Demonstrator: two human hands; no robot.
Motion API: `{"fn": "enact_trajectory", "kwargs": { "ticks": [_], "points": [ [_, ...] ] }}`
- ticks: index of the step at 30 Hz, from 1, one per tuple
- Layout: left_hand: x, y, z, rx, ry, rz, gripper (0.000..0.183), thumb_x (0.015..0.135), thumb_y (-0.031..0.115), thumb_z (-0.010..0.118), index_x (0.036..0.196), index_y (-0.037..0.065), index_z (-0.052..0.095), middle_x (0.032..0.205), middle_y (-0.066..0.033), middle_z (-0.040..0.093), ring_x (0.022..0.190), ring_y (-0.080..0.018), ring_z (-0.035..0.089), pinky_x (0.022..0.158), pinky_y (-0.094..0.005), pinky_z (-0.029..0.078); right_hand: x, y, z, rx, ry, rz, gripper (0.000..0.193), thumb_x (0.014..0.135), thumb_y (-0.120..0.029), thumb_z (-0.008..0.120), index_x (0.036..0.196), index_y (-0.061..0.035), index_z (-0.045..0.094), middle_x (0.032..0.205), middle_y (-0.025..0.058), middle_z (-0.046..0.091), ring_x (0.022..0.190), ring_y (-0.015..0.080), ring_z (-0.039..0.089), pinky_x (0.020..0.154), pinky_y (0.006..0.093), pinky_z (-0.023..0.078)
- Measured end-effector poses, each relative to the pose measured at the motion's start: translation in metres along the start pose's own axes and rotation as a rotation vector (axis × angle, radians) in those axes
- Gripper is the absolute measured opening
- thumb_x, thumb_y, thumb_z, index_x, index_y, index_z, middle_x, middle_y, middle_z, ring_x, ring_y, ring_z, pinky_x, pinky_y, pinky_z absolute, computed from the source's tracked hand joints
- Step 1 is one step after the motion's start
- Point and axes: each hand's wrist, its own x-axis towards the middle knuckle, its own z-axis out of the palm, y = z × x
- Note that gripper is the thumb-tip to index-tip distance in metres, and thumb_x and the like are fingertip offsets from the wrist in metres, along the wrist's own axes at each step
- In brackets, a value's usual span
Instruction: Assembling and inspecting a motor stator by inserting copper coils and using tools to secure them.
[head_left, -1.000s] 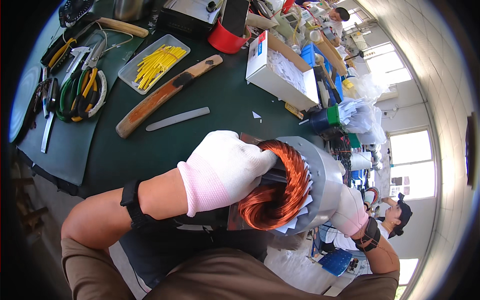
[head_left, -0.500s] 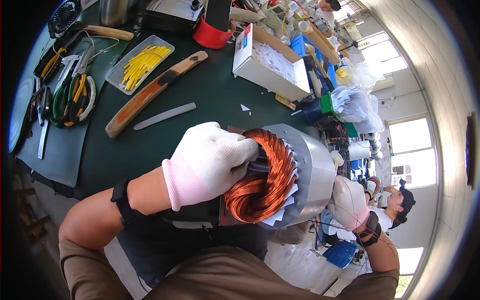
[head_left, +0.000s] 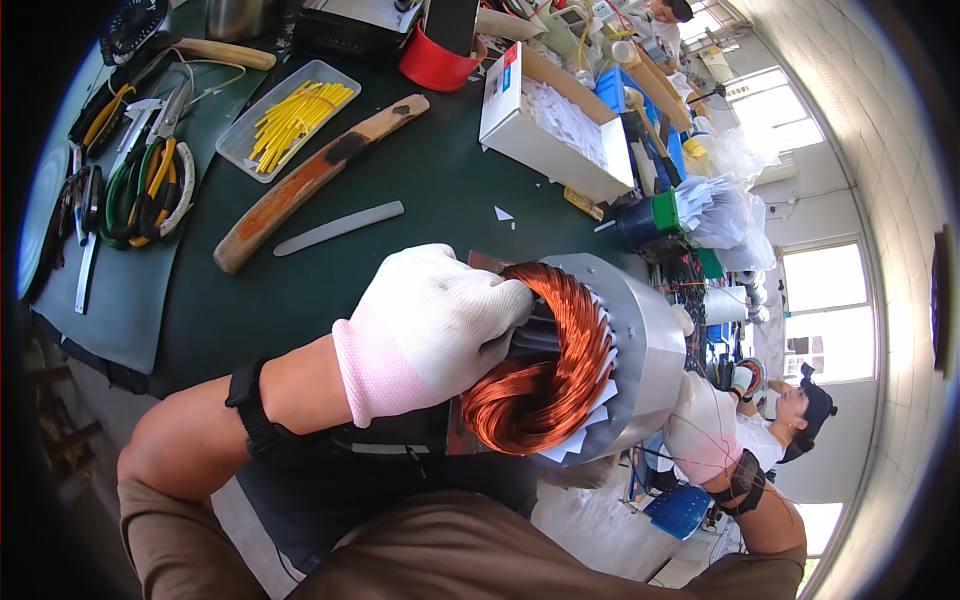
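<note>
A motor stator with a grey metal shell (head_left: 640, 360) stands on the bench edge in front of me, its open end turned to the left. Thick copper winding (head_left: 585, 340) bulges from that end, with white paper insulation tabs (head_left: 597, 408) poking out around it. My left hand (head_left: 435, 320), in a white knit glove with a pink cuff, is closed at the upper left of the winding. Its fingertips are hidden at the bore. At the stator's far right end is my gloved right hand (head_left: 700, 425); the shell hides its fingers. Thin reddish wires hang by that wrist.
Beyond my left hand lie a white flat stick (head_left: 340, 228), a curved wooden stick (head_left: 315, 180) and a tray of yellow sleeves (head_left: 290, 125). Scissors and pliers (head_left: 150, 195) lie far left. A white carton (head_left: 555, 125) holds paper pieces. At right, a co-worker (head_left: 795, 415) sits.
The whole view has shifted slightly, bench items and stator together moving a little right. My right hand is a bit more hidden behind the shell. The left hand keeps its place at the winding.
</note>
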Motion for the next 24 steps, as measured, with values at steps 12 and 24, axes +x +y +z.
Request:
{"fn": "enact_trajectory", "kwargs": {
  "ticks": [12, 24],
  "points": [
    [0.002, 0.002, -0.006, 0.043, -0.077, -0.002, 0.021, 0.067, 0.011, 0.081, 0.075, 0.01, 0.061, 0.069, -0.0064, 0.061, 0.065, -0.03, 0.063, 0.065, -0.0382, 0.048, 0.027, 0.007, 0.017, 0.222, 0.012, -0.102, 0.03, 0.081, -0.012, 0.073, 0.109, -0.0046, 0.063, 0.085, 0.0137, 0.065, 0.073, 0.0362, 0.068, 0.066, 0.0434, 0.057],
    [0.006, -0.002, -0.006, -0.072, -0.008, -0.211, 0.04, 0.069, 0.012, 0.081, 0.104, 0.007, 0.062, 0.091, -0.012, 0.065, 0.083, -0.0349, 0.065, 0.077, -0.0415, 0.051, 0.008, 0.009, -0.004, 0.059, 0.016, -0.109, 0.02, 0.084, -0.011, 0.071, 0.098, -0.004, 0.059, 0.081, 0.0129, 0.062, 0.073, 0.0353, 0.067, 0.063, 0.0431, 0.056]
  ]
}}
